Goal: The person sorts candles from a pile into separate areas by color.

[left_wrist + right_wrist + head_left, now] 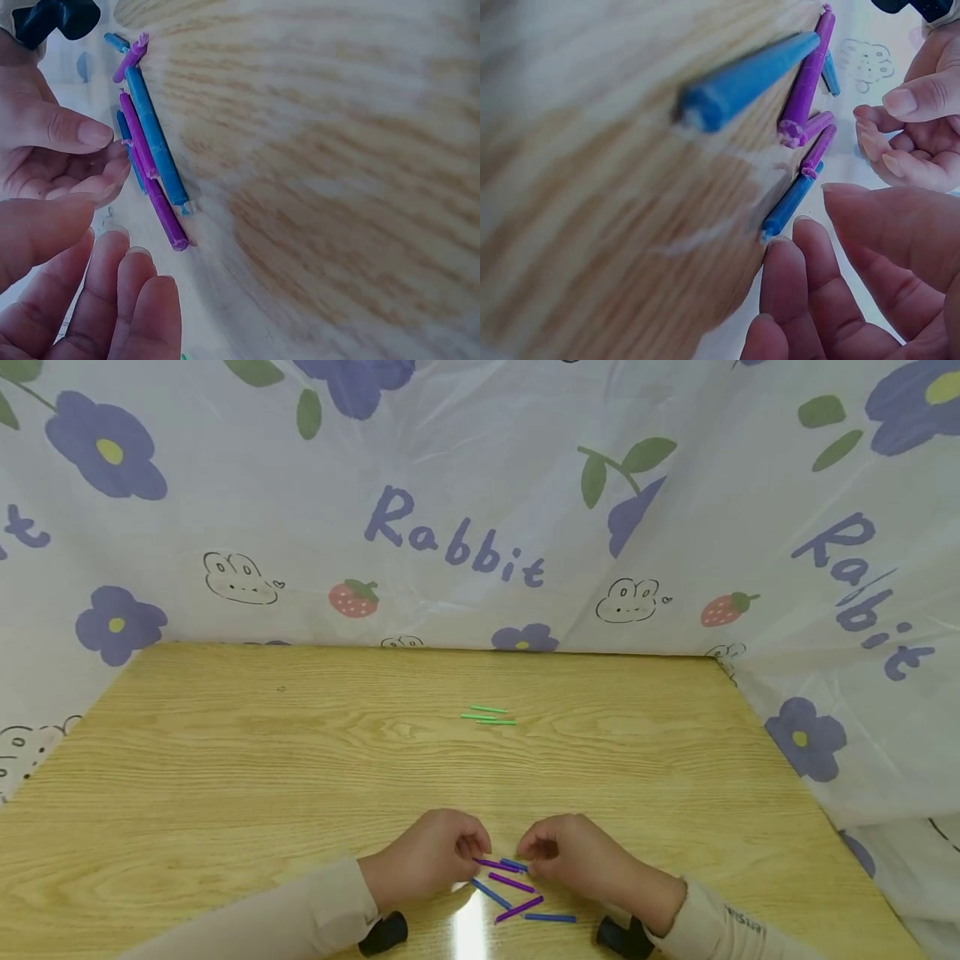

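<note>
Slim, round purple sticks (512, 882) and slim blue sticks (550, 918) lay scattered on the yellowish wood-grained table (300, 785). The bare left hand (427, 860) and right hand (583, 857) curved beside them, thumbs and fingertips apart; I saw three thin green sticks (480, 717) farther off.

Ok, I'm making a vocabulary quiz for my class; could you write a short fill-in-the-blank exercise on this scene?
Beyond the left hand and right hand lie three far sticks coloured ____.
The near sticks are purple or ____.
The sheet behind the tabletop bears the word ____.
The red fruit printed on the sheet is a ____.
Missing words: green; blue; Rabbit; strawberry.
</note>
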Action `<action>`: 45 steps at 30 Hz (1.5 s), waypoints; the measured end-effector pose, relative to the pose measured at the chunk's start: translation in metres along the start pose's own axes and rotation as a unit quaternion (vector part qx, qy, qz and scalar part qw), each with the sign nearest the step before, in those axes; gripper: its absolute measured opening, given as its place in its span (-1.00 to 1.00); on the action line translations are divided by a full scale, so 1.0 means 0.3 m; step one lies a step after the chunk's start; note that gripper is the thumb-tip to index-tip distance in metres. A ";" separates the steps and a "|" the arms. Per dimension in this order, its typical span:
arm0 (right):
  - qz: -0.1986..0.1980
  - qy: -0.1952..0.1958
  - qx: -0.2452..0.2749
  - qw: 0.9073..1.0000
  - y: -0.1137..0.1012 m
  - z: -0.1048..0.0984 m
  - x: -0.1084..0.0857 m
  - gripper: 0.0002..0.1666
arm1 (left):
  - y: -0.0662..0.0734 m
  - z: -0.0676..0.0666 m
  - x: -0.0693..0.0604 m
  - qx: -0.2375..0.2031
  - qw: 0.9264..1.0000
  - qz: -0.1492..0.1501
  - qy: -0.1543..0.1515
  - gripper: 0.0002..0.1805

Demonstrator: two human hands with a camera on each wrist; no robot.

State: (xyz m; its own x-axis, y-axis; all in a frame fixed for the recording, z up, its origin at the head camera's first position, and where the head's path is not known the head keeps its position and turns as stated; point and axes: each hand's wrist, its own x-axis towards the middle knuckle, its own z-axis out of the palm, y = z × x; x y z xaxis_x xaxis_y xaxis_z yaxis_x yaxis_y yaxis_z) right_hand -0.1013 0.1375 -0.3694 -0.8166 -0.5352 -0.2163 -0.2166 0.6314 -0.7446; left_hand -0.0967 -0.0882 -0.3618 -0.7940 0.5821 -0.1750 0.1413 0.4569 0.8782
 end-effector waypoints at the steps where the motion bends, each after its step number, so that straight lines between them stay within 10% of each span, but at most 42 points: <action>1: -0.002 -0.001 -0.003 1.000 -0.001 0.000 0.000 -0.86 | -0.001 0.001 -0.002 -0.001 1.000 0.001 -0.002 -0.83; 45: -0.014 0.009 -0.066 0.998 -0.006 0.009 0.005 -0.79 | -0.016 0.030 0.003 0.138 0.989 0.046 -0.040 -0.78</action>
State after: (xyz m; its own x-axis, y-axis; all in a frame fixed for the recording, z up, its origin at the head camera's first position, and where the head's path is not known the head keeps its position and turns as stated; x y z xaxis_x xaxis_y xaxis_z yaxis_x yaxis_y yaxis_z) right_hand -0.1007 0.1342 -0.3700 -0.8179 -0.5450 -0.1845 -0.3074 0.6849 -0.6606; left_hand -0.0928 -0.0840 -0.3701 -0.7227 0.6757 -0.1451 0.3747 0.5595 0.7393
